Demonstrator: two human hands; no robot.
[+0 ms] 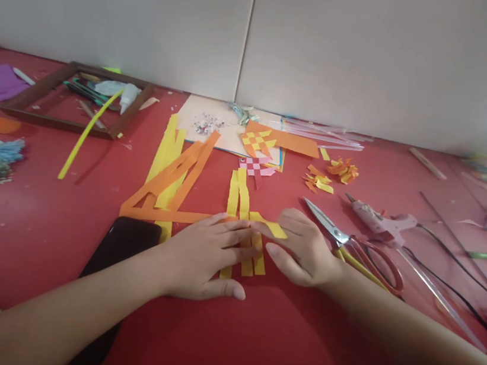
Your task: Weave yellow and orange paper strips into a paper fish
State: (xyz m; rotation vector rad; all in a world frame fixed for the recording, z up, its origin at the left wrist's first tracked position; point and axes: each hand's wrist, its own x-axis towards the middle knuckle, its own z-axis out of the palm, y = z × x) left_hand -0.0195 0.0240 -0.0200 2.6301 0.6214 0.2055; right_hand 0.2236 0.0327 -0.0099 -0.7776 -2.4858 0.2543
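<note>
Yellow paper strips [242, 191] stand roughly upright in the middle of the red table, crossed by a long orange paper strip [176, 216]. My left hand [207, 255] lies flat over the crossing, fingers stretched out and thumb apart, pressing the strips down and hiding part of them. Close to its fingertips, my right hand [302, 247] has curled fingers at the bent-over end of a yellow strip [274, 228]; the exact finger contact is partly hidden. A black phone [119, 256] lies beneath my left forearm.
Scissors [338, 234] and a pink glue gun [382, 222] with its cord lie right of my right hand. Behind are woven paper fish [256, 166], paper scraps [341, 170] and cream sheets [193, 117]. A wooden frame [11, 107] holds a glue bottle [129, 97] at left.
</note>
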